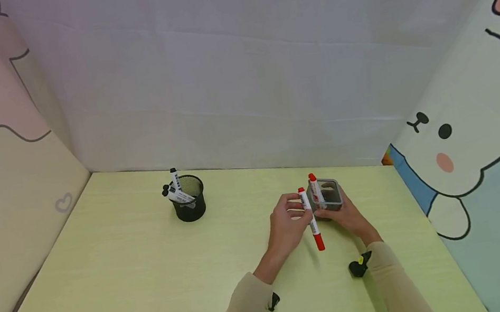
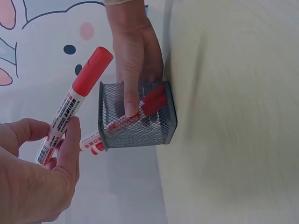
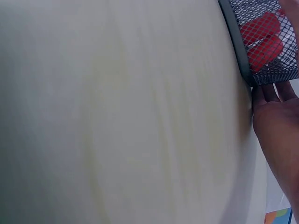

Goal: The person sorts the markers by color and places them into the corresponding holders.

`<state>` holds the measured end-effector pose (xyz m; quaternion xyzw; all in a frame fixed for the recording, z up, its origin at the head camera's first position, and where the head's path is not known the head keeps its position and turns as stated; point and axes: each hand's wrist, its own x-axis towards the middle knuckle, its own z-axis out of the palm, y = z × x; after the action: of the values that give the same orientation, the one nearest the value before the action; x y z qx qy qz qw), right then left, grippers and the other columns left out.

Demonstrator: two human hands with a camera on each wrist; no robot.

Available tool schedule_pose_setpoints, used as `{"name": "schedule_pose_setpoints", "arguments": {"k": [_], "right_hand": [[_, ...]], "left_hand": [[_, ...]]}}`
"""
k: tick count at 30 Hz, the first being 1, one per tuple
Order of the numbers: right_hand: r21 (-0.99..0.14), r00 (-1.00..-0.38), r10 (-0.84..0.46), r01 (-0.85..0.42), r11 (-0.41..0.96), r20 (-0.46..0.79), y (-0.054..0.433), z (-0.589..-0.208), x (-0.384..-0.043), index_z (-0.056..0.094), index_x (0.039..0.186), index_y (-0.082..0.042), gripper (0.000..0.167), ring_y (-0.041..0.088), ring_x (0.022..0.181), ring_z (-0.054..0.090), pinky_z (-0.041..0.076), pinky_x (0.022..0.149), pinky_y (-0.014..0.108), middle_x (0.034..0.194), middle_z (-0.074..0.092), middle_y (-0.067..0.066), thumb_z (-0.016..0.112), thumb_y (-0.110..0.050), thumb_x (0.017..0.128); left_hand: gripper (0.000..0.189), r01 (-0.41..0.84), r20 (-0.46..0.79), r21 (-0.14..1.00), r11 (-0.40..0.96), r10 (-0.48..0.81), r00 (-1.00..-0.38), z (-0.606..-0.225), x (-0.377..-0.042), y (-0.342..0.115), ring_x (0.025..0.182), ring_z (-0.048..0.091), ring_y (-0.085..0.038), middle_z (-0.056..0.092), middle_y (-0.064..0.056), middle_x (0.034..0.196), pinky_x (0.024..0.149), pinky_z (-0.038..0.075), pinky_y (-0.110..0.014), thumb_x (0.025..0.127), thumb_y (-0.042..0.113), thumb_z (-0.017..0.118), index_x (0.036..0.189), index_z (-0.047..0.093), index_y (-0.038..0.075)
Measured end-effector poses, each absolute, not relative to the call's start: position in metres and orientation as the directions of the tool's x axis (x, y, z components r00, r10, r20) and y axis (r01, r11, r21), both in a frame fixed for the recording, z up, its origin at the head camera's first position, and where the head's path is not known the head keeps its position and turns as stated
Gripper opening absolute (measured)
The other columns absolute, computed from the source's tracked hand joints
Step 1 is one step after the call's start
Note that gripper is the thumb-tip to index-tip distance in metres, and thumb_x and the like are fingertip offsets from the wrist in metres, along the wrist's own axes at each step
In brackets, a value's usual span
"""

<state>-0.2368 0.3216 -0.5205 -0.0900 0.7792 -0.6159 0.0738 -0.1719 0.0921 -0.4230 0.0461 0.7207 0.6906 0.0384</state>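
Between thumb and fingers my left hand (image 1: 289,223) pinches a red-and-white whiteboard marker (image 2: 67,106), held at a tilt just left of a square grey mesh pen holder (image 2: 159,138). My right hand (image 1: 342,215) grips that holder from its right side, the thumb laid across the near wall in the left wrist view. Red markers (image 1: 315,189) lean inside the holder, and their red ends (image 3: 265,46) show through the mesh in the right wrist view.
A round black mesh pen cup (image 1: 191,212) stands further left on the pale yellow table (image 1: 153,287), with several black-capped white markers (image 1: 178,190) leaning in it. White cloth (image 1: 229,73) hangs behind the table, and a printed cartoon panel (image 1: 484,181) borders its right side.
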Motion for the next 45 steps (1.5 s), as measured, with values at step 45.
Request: {"name": "schedule_pose_setpoints", "arguments": {"k": [45], "right_hand": [[-0.964, -0.974, -0.225, -0.075, 0.256, 0.016, 0.322, -0.522, -0.238, 0.031, 0.154, -0.021, 0.081, 0.017, 0.122, 0.055, 0.044, 0.100, 0.019, 0.142, 0.053, 0.011, 0.081, -0.010, 0.090]], "left_hand": [[0.035, 0.287, 0.287, 0.958, 0.001, -0.010, -0.958, -0.406, -0.224, 0.134, 0.102, 0.067, -0.022, 0.064, -0.012, 0.111, 0.085, 0.058, -0.026, 0.095, -0.001, 0.066, 0.126, 0.052, 0.004]]}}
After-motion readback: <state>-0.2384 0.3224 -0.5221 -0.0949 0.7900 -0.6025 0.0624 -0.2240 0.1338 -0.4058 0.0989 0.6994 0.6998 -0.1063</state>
